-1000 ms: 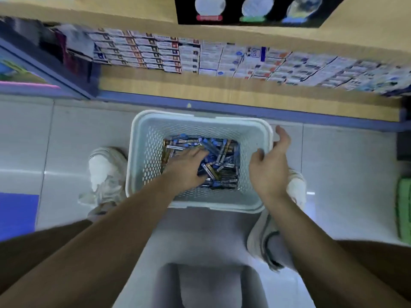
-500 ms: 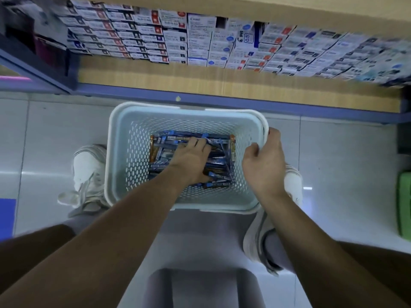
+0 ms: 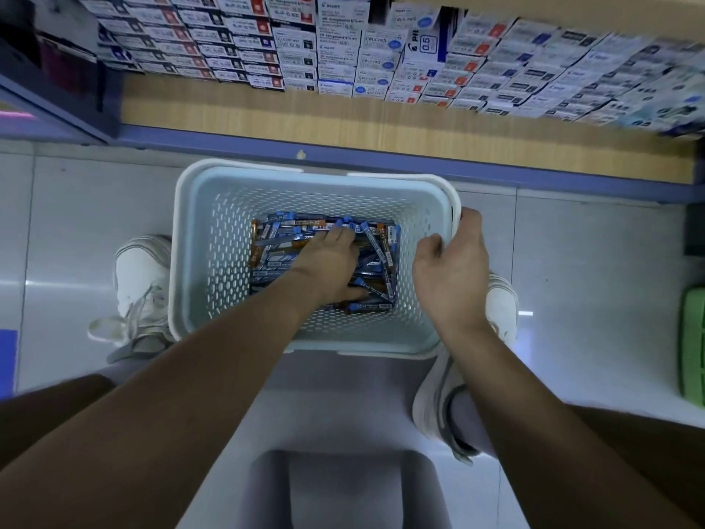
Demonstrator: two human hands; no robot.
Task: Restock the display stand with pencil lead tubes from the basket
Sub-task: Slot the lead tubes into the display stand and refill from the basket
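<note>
Slim lead tubes (image 3: 282, 242) in perforated plastic basket (image 3: 198, 261) (right hand (image 3: 452, 269) on rim)

Pretty clearly a stationery shop. The wood-look shelf (image 3: 381, 120) with a blue front edge is packed with rows of small white boxes (image 3: 335, 51), the same sort stacked side by side with red or blue labels, one marked 0.5. The shiny tiled floor (image 3: 572, 261) looks like a store aisle, and a white basket (image 3: 190, 261) sits on it with loose lead tubes (image 3: 282, 238) inside.
</note>
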